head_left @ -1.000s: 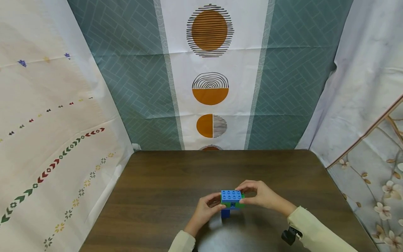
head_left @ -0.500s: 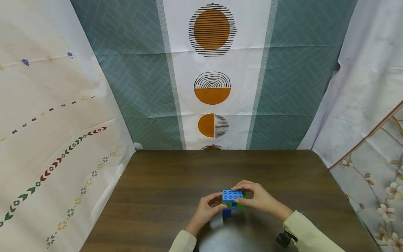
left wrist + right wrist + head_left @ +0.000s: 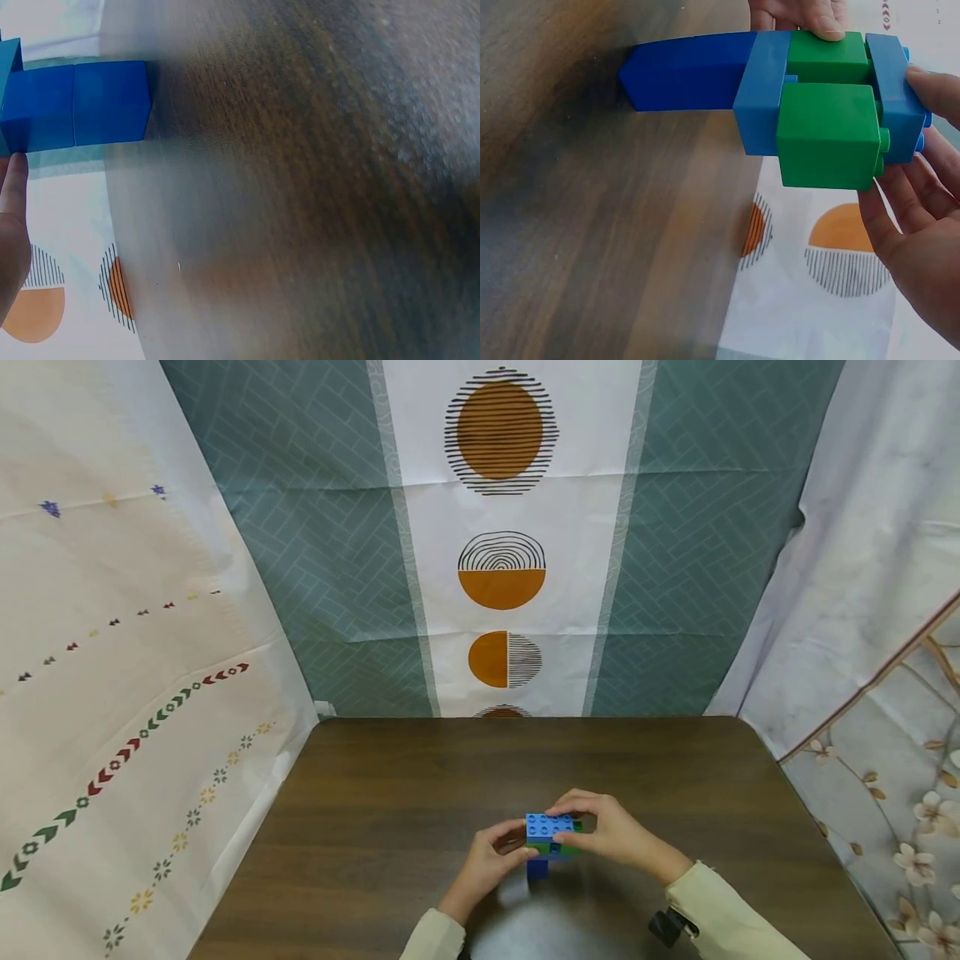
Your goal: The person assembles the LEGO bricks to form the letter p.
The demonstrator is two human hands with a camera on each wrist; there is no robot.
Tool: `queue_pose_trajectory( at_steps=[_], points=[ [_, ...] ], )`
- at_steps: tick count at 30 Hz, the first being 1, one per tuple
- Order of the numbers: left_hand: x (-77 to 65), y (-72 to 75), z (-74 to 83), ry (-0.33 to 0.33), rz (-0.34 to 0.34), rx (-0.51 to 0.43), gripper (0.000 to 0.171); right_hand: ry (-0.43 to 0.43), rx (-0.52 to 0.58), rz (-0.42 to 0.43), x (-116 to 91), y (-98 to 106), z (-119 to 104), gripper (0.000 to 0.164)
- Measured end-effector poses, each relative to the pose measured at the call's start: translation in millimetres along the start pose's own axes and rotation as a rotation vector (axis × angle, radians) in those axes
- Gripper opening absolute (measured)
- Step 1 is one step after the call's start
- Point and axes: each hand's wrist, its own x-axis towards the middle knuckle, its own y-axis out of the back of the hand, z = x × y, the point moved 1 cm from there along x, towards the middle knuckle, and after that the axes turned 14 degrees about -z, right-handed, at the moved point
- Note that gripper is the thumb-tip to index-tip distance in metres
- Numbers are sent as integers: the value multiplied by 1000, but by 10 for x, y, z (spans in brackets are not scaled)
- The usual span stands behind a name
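Note:
A stack of toy building bricks stands on the table. Dark blue bricks (image 3: 111, 103) form its narrow column, with a lighter blue brick (image 3: 761, 112) above them. Over that sit green bricks (image 3: 829, 135), one with bare studs. A blue studded brick (image 3: 549, 825) lies on top; in the right wrist view a narrow gap shows between it and the green. My left hand (image 3: 486, 862) holds the stack's left side, fingertips at the green layer. My right hand (image 3: 611, 833) pinches the top brick, thumb in front and fingers behind. Fingers partly cover the green bricks.
The brown wooden table (image 3: 390, 777) extends around the stack. A patterned cloth (image 3: 360, 568) hangs behind its far edge, with white cloths (image 3: 150, 610) on both sides. A small black device (image 3: 667, 927) sits at the right wrist.
My right hand has shifted left along the top brick, its thumb moving from the right end toward the middle. The left hand and the stack look nearly still.

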Motion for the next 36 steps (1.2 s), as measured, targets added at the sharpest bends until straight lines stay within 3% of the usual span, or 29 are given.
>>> queue_pose_trajectory(
  at_steps=[2, 9, 17, 24, 30, 36],
  points=[
    [-2, -1, -14, -2, -1, 1, 38, 7, -4, 1, 0, 2, -3, 28],
    [13, 45, -276, -1, 6, 1, 39, -4, 15, -5, 0, -7, 37, 31],
    [20, 58, -344, -16, -5, -14, 41, -19, 22, -21, -4, 0, 19, 32],
    [38, 46, -290, -8, -6, 12, 40, -7, -38, -5, 11, 8, -46, 30],
    [14, 20, -58, -33, -18, 28, 39, 30, -119, 17, 24, -23, -61, 29],
    [-1, 5, 2, 0, -8, 28, 41, -1, -95, 21, -14, -38, -22, 31]
  ],
)
